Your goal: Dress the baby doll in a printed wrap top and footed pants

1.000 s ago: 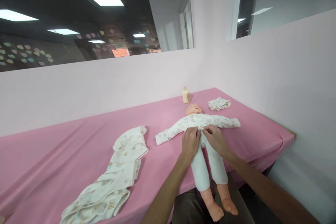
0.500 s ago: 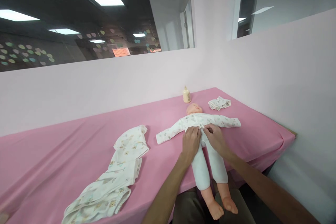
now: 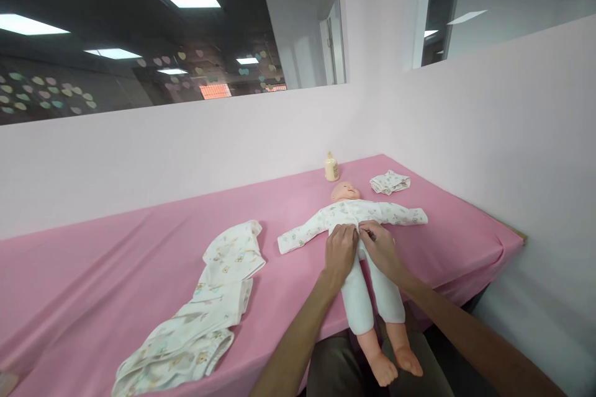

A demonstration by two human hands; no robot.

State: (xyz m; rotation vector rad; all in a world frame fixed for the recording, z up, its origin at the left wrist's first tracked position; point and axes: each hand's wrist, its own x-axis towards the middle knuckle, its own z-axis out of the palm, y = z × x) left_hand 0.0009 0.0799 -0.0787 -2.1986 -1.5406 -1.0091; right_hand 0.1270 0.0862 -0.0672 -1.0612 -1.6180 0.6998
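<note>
Pink cloth covers the worktop (image 3: 116, 273), and everything here is placed from the doll (image 3: 361, 242) lying face up on it. Nearest the camera, its bare feet and white-trousered legs hang past the worktop's front edge, over the person's lap.

At the doll's waist both hands meet. The left hand (image 3: 341, 250) lies on the doll's left hip, fingers curled down onto the hem of the printed top (image 3: 354, 217). The right hand (image 3: 379, 248) sits just beside it, fingers pinched together at the hem's middle where the top's front edges join. Both look closed on the fabric, though what exactly sits between the fingertips is too small to tell. So the hem lies directly under the fingers, touching them, with the doll's chest just beyond.

As a judgement: the doll is only partly supported, so a firm tug towards the body could slide it off the edge. A pinch that catches the trousers with the top would bunch the layers, and thin fabric can slip from the fingertips.

Left of the doll, near the front edge, lies a heap of printed clothes (image 3: 205, 316). Beyond its head stands a small bottle (image 3: 331, 167), and right of that, a little folded cloth (image 3: 390, 182), well apart from the hands.
</note>
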